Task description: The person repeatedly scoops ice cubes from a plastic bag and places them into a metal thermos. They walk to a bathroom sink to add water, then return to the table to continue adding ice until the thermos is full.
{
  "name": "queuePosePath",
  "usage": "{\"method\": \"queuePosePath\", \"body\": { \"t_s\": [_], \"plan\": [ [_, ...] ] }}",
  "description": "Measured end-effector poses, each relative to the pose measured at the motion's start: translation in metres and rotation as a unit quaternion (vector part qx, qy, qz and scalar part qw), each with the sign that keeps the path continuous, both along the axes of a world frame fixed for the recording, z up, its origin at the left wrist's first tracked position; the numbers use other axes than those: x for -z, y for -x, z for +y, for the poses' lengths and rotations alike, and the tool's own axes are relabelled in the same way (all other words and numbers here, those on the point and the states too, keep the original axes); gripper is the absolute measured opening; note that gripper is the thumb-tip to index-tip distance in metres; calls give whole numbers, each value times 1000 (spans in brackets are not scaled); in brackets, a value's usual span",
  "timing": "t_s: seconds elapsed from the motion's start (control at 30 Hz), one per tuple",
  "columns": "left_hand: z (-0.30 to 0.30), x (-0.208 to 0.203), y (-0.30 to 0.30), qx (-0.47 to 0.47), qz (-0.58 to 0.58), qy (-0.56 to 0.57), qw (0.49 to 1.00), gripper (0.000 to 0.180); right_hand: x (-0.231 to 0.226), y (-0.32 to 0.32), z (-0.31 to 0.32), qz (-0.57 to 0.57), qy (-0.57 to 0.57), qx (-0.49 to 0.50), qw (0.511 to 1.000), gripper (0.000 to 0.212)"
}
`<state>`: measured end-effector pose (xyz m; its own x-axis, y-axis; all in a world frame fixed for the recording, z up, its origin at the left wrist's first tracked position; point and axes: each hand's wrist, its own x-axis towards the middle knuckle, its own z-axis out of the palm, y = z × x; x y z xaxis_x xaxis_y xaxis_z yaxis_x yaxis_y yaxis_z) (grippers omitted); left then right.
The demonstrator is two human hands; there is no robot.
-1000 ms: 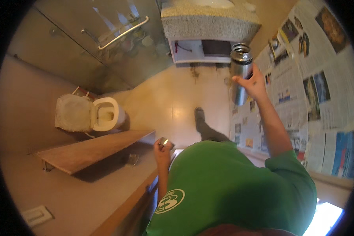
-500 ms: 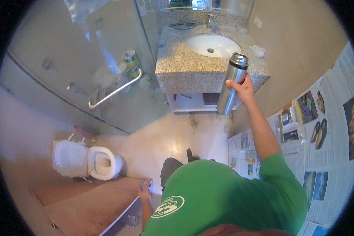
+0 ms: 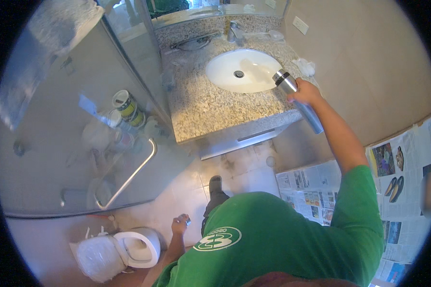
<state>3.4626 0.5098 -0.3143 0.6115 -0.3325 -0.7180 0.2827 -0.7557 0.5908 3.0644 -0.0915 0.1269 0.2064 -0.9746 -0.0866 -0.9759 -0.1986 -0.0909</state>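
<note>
My right hand [image 3: 307, 92] grips a silver steel thermos flask [image 3: 305, 111] with a dark band near its top. The flask is tilted, its neck pointing up and left over the right rim of the white oval sink [image 3: 220, 82]. My left hand [image 3: 179, 225] hangs low over the tiled floor, fingers curled round a small silvery thing [image 3: 188, 222]. Too little of that thing shows to tell its kind. Behind the sink, a chrome tap [image 3: 234, 33] stands on the speckled granite counter [image 3: 191, 112].
Left of me is a glass shower panel [image 3: 72, 158] with a metal bar handle [image 3: 129, 179]; paint cans [image 3: 129, 107] stand behind it. A toilet [image 3: 143, 246] with a plastic-wrapped tank is low on the left. Newspaper [image 3: 311, 186] covers the lower right wall. Crumpled white plastic [image 3: 304, 67] lies on the counter.
I have stepped closer to the counter. The flask has gone from nearly upright to tilted over the sink's edge. My left hand has come away from the brown door, which has largely left view.
</note>
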Motion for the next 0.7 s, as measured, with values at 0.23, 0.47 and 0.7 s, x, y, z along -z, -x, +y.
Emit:
{"method": "queuePosePath", "body": {
  "t_s": [0.23, 0.47, 0.7],
  "plan": [
    [-108, -46, -103, 17, 3, 48, 999, 64, 19, -47, -51, 168, -39, -37, 984, 69],
    [-85, -21, -125, 25, 14, -6, 1000, 64, 23, -105, -69, 219, -28, -130, 967, 63],
    [-56, -7, -129, 33, 58, -78, 995, 63, 5, -171, -109, 317, 37, -175, 931, 60]
  ]
}}
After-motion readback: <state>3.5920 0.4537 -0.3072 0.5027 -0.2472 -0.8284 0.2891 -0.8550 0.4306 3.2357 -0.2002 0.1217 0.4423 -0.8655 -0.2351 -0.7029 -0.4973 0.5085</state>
